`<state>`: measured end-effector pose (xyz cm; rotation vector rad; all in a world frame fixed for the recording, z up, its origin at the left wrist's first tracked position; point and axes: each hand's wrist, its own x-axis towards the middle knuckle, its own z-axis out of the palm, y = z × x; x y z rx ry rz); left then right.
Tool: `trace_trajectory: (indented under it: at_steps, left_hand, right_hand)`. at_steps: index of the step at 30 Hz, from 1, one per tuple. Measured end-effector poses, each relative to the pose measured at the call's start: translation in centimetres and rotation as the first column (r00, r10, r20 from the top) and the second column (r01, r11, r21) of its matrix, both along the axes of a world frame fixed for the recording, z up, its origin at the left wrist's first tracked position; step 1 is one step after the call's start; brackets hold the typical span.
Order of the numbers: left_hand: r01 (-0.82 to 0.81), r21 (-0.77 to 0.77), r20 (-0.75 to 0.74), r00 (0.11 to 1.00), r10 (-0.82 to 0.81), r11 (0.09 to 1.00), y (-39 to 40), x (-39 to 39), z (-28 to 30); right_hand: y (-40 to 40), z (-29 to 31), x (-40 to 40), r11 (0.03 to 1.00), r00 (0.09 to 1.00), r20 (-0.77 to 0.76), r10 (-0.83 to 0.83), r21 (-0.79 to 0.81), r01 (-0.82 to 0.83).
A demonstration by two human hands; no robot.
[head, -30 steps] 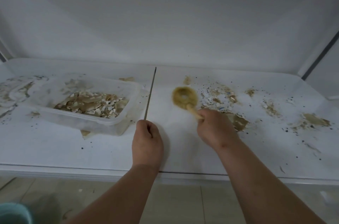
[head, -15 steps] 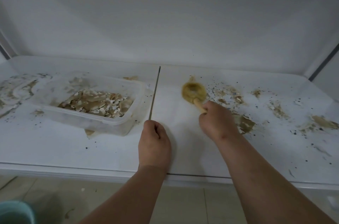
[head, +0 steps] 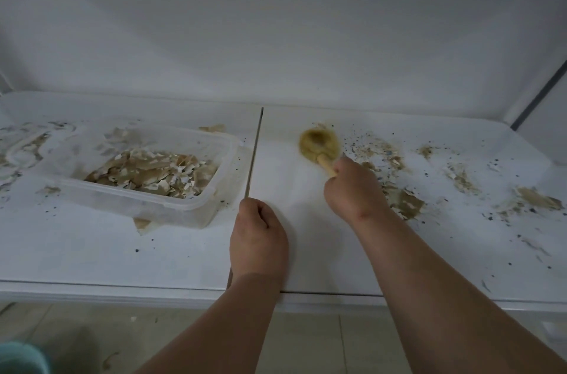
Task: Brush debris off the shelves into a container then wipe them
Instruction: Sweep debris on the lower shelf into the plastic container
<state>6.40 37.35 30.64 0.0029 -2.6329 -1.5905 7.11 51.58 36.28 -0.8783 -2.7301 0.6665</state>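
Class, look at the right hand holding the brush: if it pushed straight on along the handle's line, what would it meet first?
The right hand would likely meet the back wall; beyond the brush, only bare shelf shows.

White shelf (head: 92, 251) spans frame width, front edge along lower third. A dark seam (head: 254, 152) runs front to back at centre. Left of seam: clear plastic container (head: 196, 208) sits on the surface, holding tan and white flakes; one tan scrap (head: 141, 224) pokes out from under its front edge. Flake residue (head: 21, 146) at far left. Right half: scattered debris patches (head: 405, 203) and dark specks, densest at centre right, thinning toward right edge.
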Motion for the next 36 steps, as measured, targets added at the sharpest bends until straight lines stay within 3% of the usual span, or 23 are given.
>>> trace_trajectory:
  at_steps: [3, 7, 11, 13, 16, 19, 25, 27, 29, 32, 36]
  left_hand:
    - [-0.002, -0.003, 0.000, 1.000, 0.002, 1.000, 0.3, 0.1, 0.2]
    - [0.010, -0.005, -0.009, 1.000, -0.010, 1.000, 0.2, 0.4, 0.3]
    - [0.018, -0.019, -0.005, 1.000, -0.018, 1.000, 0.2, 0.4, 0.4]
    - [0.016, -0.031, -0.001, 1.000, -0.016, 0.999, 0.3, 0.5, 0.3]
    - [0.017, -0.055, 0.006, 1.000, -0.017, 0.998, 0.4, 0.7, 0.3]
    - [0.022, -0.058, 0.000, 1.000, -0.022, 0.998, 0.4, 0.9, 0.3]
    - [0.027, -0.069, -0.022, 0.999, -0.028, 0.997, 0.5, 0.9, 0.3]
    - [0.019, -0.076, -0.017, 1.000, -0.021, 0.997, 0.6, 0.8, 0.4]
    - [0.020, -0.088, -0.021, 1.000, -0.022, 0.996, 0.7, 0.8, 0.4]
    - [0.029, -0.089, -0.029, 0.999, -0.031, 0.996, 0.5, 1.0, 0.4]
    - [0.014, -0.095, -0.037, 0.999, -0.017, 0.995, 0.4, 1.0, 0.3]
  right_hand:
    - [-1.3, 0.2, 3.4, 0.997, 0.993, -0.084, 0.082, -0.002, -0.082]
    - [-3.4, -1.4, 8.1, 0.969, 0.969, -0.027, 0.247, -0.002, -0.247]
    - [0.4, -1.6, 10.0, 0.999, 0.999, -0.001, 0.046, 0.000, -0.046]
    - [0.9, -1.4, 10.8, 0.999, 0.999, -0.045, 0.026, 0.028, -0.025]
    - [-1.4, -1.5, 12.1, 0.983, 0.978, -0.100, 0.184, 0.045, -0.180]
    - [-2.7, -2.4, 13.4, 0.955, 0.954, -0.053, 0.296, 0.039, -0.294]
    - [2.1, -1.7, 14.7, 0.998, 0.999, -0.025, -0.038, 0.056, 0.039]
    - [1.2, -1.3, 14.4, 0.997, 0.995, -0.096, -0.010, 0.069, 0.017]
    - [-1.1, -1.2, 13.8, 0.989, 0.980, -0.144, 0.135, 0.077, -0.125]
    - [-3.2, -2.3, 13.1, 0.964, 0.960, -0.098, 0.263, 0.054, -0.259]
    - [-0.1, -2.6, 14.1, 0.993, 0.994, -0.040, 0.104, 0.052, -0.102]
